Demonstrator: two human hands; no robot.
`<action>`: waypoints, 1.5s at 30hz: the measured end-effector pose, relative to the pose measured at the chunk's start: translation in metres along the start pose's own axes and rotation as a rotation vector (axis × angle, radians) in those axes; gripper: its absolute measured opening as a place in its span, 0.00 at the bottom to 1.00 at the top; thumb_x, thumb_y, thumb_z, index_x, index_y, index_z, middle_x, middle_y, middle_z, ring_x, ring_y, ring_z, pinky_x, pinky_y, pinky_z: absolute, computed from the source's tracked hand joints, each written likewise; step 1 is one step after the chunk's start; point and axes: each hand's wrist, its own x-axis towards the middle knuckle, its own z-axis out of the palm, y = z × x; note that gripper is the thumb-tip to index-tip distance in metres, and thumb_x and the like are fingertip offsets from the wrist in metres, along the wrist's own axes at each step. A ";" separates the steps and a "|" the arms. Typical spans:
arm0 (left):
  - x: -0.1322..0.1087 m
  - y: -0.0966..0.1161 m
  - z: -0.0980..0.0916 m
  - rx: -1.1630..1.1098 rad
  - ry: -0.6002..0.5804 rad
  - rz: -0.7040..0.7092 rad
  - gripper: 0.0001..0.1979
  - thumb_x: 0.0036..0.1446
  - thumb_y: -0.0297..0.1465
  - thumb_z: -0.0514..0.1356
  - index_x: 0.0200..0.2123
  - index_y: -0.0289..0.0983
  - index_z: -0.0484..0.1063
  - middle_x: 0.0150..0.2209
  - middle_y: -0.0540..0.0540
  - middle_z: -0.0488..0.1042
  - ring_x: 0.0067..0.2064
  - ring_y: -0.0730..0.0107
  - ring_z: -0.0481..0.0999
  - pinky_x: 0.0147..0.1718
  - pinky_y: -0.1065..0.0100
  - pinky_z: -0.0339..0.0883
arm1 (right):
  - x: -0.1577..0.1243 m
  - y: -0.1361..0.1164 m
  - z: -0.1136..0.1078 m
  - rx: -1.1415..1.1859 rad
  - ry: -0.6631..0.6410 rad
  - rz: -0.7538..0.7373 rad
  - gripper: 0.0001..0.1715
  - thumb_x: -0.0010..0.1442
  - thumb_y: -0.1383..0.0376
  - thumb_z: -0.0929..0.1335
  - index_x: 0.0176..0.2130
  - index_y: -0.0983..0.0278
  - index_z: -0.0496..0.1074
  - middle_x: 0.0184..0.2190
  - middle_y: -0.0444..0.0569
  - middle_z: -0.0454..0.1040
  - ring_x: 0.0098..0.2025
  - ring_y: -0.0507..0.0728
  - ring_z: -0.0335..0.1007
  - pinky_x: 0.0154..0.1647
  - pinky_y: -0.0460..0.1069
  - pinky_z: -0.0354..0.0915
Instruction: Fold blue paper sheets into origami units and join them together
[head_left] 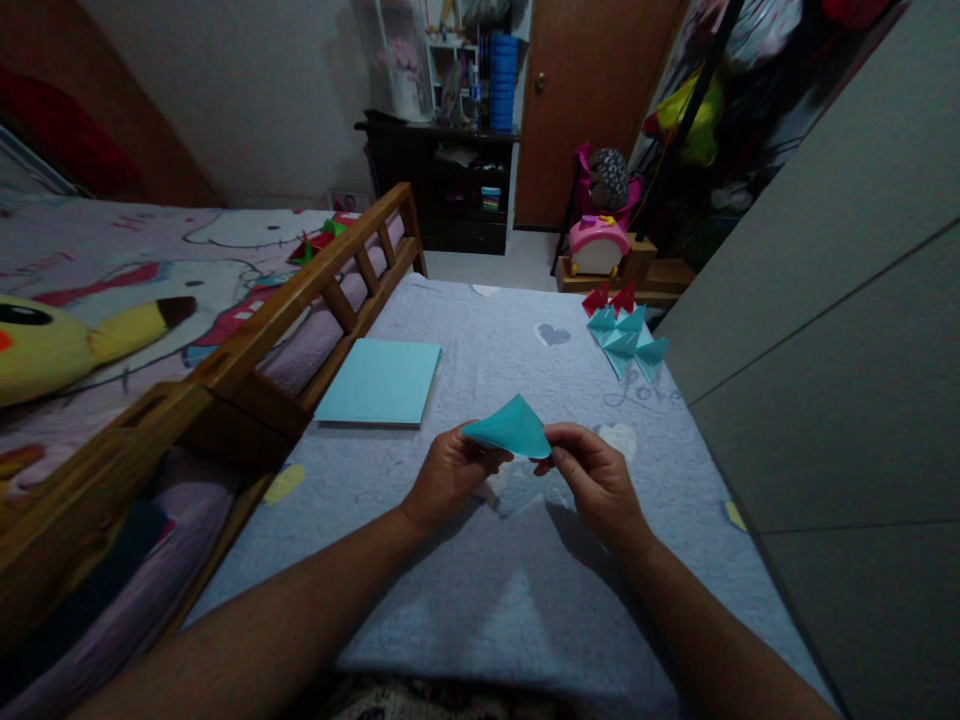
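Between my hands, above the bed sheet, is a folded teal sheet of paper (511, 428) shaped like a triangle with its point facing away. My left hand (454, 465) pinches its left corner, thumb underneath. At the right corner, my right hand (592, 475) grips the paper between thumb and fingers. A flat stack of light blue square paper (381, 382) lies beyond my left hand. Several folded teal paper shapes (622, 338) sit at the far right of the bed, with red folded paper shapes (609, 299) just behind them.
A wooden bed rail (300, 295) runs along the left, with another bed and a yellow plush toy (67, 345) past it. A grey cabinet (825, 350) borders the right side. At the back stand a dark shelf unit (442, 190) and a pink toy case (598, 245).
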 end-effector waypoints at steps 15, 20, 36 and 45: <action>-0.001 0.001 0.000 0.032 -0.017 0.034 0.10 0.48 0.34 0.73 0.32 0.35 0.80 0.31 0.46 0.81 0.35 0.63 0.79 0.42 0.62 0.75 | 0.001 0.001 -0.002 0.095 -0.085 0.085 0.07 0.64 0.61 0.71 0.41 0.61 0.77 0.32 0.45 0.76 0.34 0.54 0.74 0.38 0.50 0.71; -0.002 0.002 0.000 0.038 -0.039 0.054 0.10 0.49 0.33 0.72 0.35 0.35 0.81 0.37 0.44 0.82 0.39 0.62 0.79 0.44 0.62 0.74 | 0.003 0.001 -0.001 0.083 -0.098 0.059 0.07 0.63 0.61 0.71 0.40 0.60 0.78 0.34 0.45 0.76 0.34 0.54 0.72 0.38 0.49 0.70; 0.001 -0.006 -0.003 -0.021 -0.027 0.017 0.07 0.48 0.31 0.70 0.31 0.35 0.78 0.27 0.48 0.78 0.28 0.71 0.74 0.31 0.68 0.70 | 0.003 0.000 0.000 0.135 -0.145 0.070 0.08 0.63 0.61 0.72 0.43 0.58 0.79 0.36 0.45 0.73 0.35 0.53 0.70 0.40 0.49 0.67; 0.001 -0.007 -0.001 -0.059 -0.019 -0.001 0.08 0.46 0.29 0.71 0.32 0.35 0.79 0.30 0.46 0.81 0.31 0.69 0.76 0.31 0.69 0.70 | 0.002 0.008 -0.004 0.234 -0.169 0.093 0.11 0.64 0.62 0.70 0.46 0.57 0.81 0.39 0.47 0.73 0.38 0.55 0.70 0.43 0.51 0.67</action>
